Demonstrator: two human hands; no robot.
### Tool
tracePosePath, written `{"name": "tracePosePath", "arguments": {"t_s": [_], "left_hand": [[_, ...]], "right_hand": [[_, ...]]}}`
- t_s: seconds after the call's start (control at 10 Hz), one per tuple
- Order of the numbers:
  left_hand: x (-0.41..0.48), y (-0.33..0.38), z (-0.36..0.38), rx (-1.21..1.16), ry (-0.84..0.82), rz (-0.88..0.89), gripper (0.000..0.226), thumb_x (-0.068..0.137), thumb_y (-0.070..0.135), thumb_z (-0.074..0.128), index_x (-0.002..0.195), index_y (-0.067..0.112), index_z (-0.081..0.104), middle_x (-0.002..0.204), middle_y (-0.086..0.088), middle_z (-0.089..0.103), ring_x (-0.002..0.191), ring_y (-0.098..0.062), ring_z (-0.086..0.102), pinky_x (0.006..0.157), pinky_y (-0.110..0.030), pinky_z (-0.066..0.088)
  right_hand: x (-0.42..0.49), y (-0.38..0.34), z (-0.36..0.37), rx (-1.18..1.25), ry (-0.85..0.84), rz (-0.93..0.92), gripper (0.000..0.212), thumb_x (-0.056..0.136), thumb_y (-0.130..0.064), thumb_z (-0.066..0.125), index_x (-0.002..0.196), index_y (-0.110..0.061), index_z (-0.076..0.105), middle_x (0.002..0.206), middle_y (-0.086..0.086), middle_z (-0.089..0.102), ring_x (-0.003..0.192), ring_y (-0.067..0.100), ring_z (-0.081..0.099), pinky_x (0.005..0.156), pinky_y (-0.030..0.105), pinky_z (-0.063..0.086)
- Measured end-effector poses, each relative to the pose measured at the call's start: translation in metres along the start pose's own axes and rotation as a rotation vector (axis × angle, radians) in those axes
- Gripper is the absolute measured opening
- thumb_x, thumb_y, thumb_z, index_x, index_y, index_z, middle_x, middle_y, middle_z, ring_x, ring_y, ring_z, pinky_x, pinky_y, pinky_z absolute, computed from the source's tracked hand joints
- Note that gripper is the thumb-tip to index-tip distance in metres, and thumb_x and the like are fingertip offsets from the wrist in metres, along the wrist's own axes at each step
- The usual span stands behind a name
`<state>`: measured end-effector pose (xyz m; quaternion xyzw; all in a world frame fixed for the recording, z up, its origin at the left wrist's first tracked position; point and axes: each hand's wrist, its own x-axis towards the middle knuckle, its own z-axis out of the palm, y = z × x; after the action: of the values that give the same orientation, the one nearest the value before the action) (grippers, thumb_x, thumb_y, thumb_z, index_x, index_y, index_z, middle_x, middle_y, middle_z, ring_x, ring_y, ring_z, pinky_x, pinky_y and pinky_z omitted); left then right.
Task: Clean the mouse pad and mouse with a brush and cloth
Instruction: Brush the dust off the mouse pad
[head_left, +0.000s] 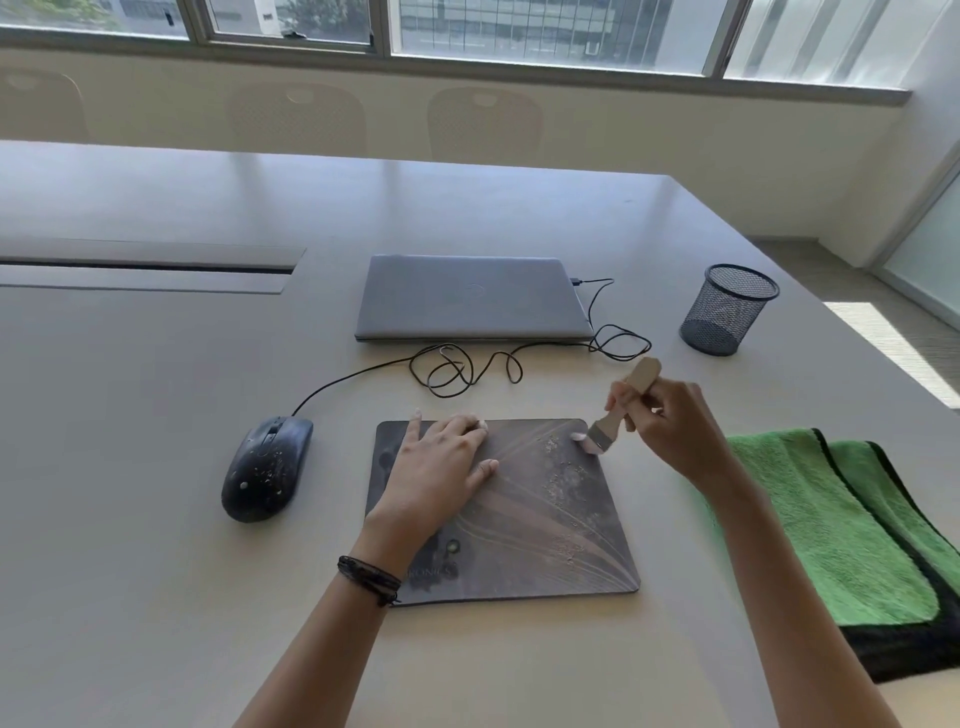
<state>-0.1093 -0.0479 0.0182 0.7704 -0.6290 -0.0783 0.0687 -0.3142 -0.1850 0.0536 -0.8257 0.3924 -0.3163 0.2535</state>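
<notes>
A dark mouse pad (540, 525) lies flat on the table in front of me, with pale crumbs scattered over its right half. My left hand (439, 467) presses flat on its upper left part, fingers spread. My right hand (670, 421) grips the wooden handle of a small brush (621, 410), whose bristles touch the pad's far right corner. A black wired mouse (267, 467), speckled with crumbs, sits on the table left of the pad. A folded green cloth (841, 525) with black edging lies to the right of the pad.
A shut grey laptop (470, 299) lies behind the pad, with the mouse's black cable (462, 366) looped in front of it. A black mesh pen cup (727, 309) stands at the far right. The table's right edge (883, 358) runs diagonally past the cup and cloth.
</notes>
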Motion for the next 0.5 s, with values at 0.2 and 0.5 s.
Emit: {"name": "tracePosePath", "arguments": {"t_s": [0.2, 0.5], "left_hand": [[-0.0012, 0.0, -0.0005, -0.007, -0.002, -0.005, 0.053, 0.096, 0.047, 0.034, 0.143, 0.024, 0.03, 0.149, 0.009, 0.031, 0.138, -0.01, 0.027, 0.118, -0.045, 0.001], [-0.0018, 0.0003, -0.0008, -0.015, -0.005, -0.007, 0.053, 0.096, 0.047, 0.034, 0.143, 0.024, 0.03, 0.149, 0.009, 0.03, 0.138, -0.01, 0.027, 0.119, -0.045, 0.002]], "right_hand": [[0.0017, -0.0054, -0.0027, 0.015, 0.04, -0.008, 0.028, 0.091, -0.025, 0.053, 0.065, -0.026, 0.064, 0.049, -0.015, 0.058, 0.05, 0.009, 0.053, 0.058, 0.03, 0.042], [-0.0004, -0.0018, -0.0037, -0.036, -0.028, 0.01, 0.037, 0.091, -0.027, 0.054, 0.054, -0.028, 0.059, 0.04, -0.01, 0.05, 0.04, 0.007, 0.043, 0.052, 0.028, 0.037]]}}
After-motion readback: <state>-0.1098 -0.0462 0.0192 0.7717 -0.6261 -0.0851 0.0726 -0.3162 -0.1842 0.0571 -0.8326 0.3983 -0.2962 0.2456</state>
